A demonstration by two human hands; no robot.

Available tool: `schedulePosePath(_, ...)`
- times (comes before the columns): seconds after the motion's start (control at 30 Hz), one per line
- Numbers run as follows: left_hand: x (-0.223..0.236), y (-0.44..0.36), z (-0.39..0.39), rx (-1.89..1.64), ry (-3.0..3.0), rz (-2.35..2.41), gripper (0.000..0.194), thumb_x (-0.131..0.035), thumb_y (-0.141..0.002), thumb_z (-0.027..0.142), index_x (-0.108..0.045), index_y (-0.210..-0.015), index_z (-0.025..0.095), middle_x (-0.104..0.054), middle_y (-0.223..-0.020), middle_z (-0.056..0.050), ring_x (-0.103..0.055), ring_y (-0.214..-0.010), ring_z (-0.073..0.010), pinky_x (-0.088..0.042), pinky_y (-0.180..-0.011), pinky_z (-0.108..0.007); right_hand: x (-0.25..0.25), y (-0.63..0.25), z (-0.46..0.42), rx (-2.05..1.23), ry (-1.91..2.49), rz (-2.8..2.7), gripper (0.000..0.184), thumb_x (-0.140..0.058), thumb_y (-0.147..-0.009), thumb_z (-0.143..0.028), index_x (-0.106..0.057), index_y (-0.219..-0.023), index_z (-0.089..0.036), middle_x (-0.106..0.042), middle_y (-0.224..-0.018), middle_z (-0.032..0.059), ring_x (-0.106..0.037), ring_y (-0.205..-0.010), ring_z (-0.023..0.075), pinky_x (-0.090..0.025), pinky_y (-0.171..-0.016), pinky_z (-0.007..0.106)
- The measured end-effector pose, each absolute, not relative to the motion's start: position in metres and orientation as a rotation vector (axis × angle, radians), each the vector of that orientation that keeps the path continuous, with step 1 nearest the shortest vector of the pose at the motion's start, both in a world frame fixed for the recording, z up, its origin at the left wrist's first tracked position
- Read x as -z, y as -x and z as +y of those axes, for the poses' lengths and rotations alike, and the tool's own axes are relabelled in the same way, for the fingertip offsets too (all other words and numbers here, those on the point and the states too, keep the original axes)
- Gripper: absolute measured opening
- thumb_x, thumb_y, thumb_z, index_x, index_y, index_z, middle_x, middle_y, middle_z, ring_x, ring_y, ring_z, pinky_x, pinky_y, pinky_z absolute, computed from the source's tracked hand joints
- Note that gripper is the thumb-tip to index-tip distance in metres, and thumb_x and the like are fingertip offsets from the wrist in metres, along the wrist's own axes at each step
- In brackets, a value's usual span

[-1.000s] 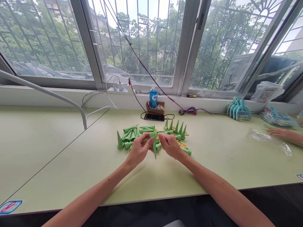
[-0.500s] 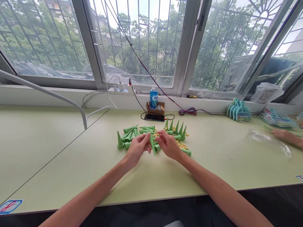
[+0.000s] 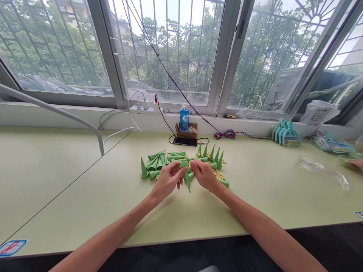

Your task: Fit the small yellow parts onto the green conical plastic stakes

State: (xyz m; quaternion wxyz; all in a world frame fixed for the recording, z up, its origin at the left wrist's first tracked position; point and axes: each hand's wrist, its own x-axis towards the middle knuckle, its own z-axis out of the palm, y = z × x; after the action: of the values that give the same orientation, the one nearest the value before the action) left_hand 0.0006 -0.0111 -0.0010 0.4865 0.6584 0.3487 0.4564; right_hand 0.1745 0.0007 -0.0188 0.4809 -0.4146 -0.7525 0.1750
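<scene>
My left hand is closed on a green plastic spike, whose tip points down toward the near edge and whose wide collar is at the top. Against that collar, the fingertips of my right hand are pinched on a small yellow piece, mostly hidden by the fingers. A heap of green spikes lies just beyond my left hand. Several upright green spikes stand behind my right hand, with yellow pieces around their bases. More small yellow pieces are scattered beside my right wrist.
A phone lies before a small cardboard box with a blue bottle. Coiled cable rests at the back. Turquoise plastic items and clear plastic wrap are on the right; another person's hand shows at the edge.
The green spike has shifted slightly right and toward me, its collar now turned up. My right fingers have closed in at the collar. The other person's hand has moved right.
</scene>
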Motion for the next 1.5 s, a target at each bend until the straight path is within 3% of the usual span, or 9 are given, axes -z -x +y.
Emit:
schedulePosePath(0.3, 0.0, -0.002, -0.013, -1.111, -1.597, 0.864, 0.034, -0.069, -0.081, 0.048, -0.055, -0.08, 0.018, -0.052, -0.058, 0.004, -0.052, -0.046, -0.0104, -0.044, -0.039, -0.022, 0.015, -0.171, -0.002, -0.436, 1.052, -1.798, 0.051, -0.036, -0.1, -0.05, -0.04, -0.059, -0.02, -0.043, -0.053, -0.0021, -0.037, -0.049, 0.0112, -0.028, -0.05, 0.026)
schedulePosePath(0.53, -0.004, -0.004, -0.011, -1.092, -1.387, 0.811, 0.041, -0.073, -0.076, 0.051, -0.051, -0.07, 0.017, -0.054, -0.06, 0.003, -0.05, -0.045, -0.0091, -0.043, -0.038, -0.021, 0.016, -0.169, -0.002, -0.589, 1.031, -1.634, 0.033, -0.035, -0.1, -0.052, -0.047, -0.091, -0.022, -0.045, -0.052, -0.0073, -0.04, -0.042, 0.0107, -0.031, -0.046, 0.023)
schedulePosePath(0.73, -0.006, -0.002, -0.011, -1.092, -1.313, 0.841, 0.042, -0.074, -0.075, 0.051, -0.052, -0.069, 0.016, -0.053, -0.062, 0.003, -0.046, -0.045, -0.0072, -0.041, -0.04, -0.02, 0.017, -0.171, -0.001, -0.478, 1.067, -1.613, 0.039, -0.035, -0.101, -0.047, -0.034, -0.071, -0.023, -0.044, -0.056, -0.0045, -0.039, -0.047, 0.0107, -0.031, -0.048, 0.024)
schedulePosePath(0.9, -0.005, 0.0, -0.01, -1.083, -1.28, 0.838, 0.043, -0.073, -0.076, 0.052, -0.052, -0.066, 0.016, -0.051, -0.059, 0.003, -0.045, -0.046, -0.0072, -0.039, -0.041, -0.02, 0.017, -0.172, 0.0, -0.334, 1.102, -1.674, 0.045, -0.033, -0.101, -0.047, -0.034, -0.064, -0.022, -0.04, -0.053, -0.0035, -0.034, -0.047, 0.0112, -0.027, -0.05, 0.027)
schedulePosePath(1.13, -0.004, 0.001, -0.008, -1.069, -1.236, 0.839, 0.046, -0.071, -0.077, 0.055, -0.052, -0.061, 0.016, -0.05, -0.054, 0.003, -0.043, -0.044, -0.0067, -0.037, -0.042, -0.02, 0.014, -0.171, -0.001, -0.263, 1.102, -1.585, 0.052, -0.041, -0.098, -0.05, -0.026, -0.058, -0.021, -0.025, -0.05, -0.0051, -0.024, -0.048, 0.0101, -0.021, -0.049, 0.028)
schedulePosePath(1.23, -0.002, 0.002, -0.006, -1.053, -1.195, 0.834, 0.046, -0.072, -0.076, 0.055, -0.052, -0.061, 0.016, -0.05, -0.054, 0.003, -0.043, -0.044, -0.0064, -0.037, -0.042, -0.02, 0.012, -0.171, -0.003, -0.362, 1.07, -1.57, 0.037, -0.049, -0.096, -0.046, -0.045, -0.071, -0.02, -0.043, -0.058, -0.0042, -0.037, -0.049, 0.0099, -0.03, -0.048, 0.025)
schedulePosePath(1.33, 0.0, 0.002, -0.004, -1.04, -1.149, 0.834, 0.045, -0.074, -0.074, 0.053, -0.053, -0.062, 0.016, -0.05, -0.054, 0.003, -0.043, -0.043, -0.0062, -0.037, -0.041, -0.02, 0.01, -0.17, -0.005, -0.454, 1.009, -1.626, 0.023, -0.052, -0.096, -0.041, -0.057, -0.102, -0.019, -0.063, -0.086, 0.0035, -0.055, -0.063, 0.0123, -0.041, -0.053, 0.023)
schedulePosePath(1.4, 0.001, 0.002, -0.002, -1.027, -1.122, 0.836, 0.044, -0.075, -0.074, 0.052, -0.053, -0.062, 0.016, -0.051, -0.054, 0.003, -0.043, -0.042, -0.006, -0.036, -0.041, -0.019, 0.011, -0.17, -0.005, -0.482, 0.972, -1.68, 0.026, -0.051, -0.096, -0.038, -0.059, -0.113, -0.021, -0.064, -0.102, 0.0072, -0.06, -0.074, 0.0144, -0.045, -0.055, 0.023)
schedulePosePath(1.5, 0.0, 0.003, -0.002, -1.005, -1.095, 0.834, 0.044, -0.076, -0.073, 0.051, -0.053, -0.061, 0.015, -0.051, -0.053, 0.003, -0.043, -0.042, -0.006, -0.036, -0.041, -0.02, 0.012, -0.17, -0.005, -0.472, 0.932, -1.748, 0.025, -0.05, -0.097, -0.034, -0.062, -0.116, -0.021, -0.063, -0.107, 0.0086, -0.061, -0.079, 0.0152, -0.047, -0.056, 0.023)
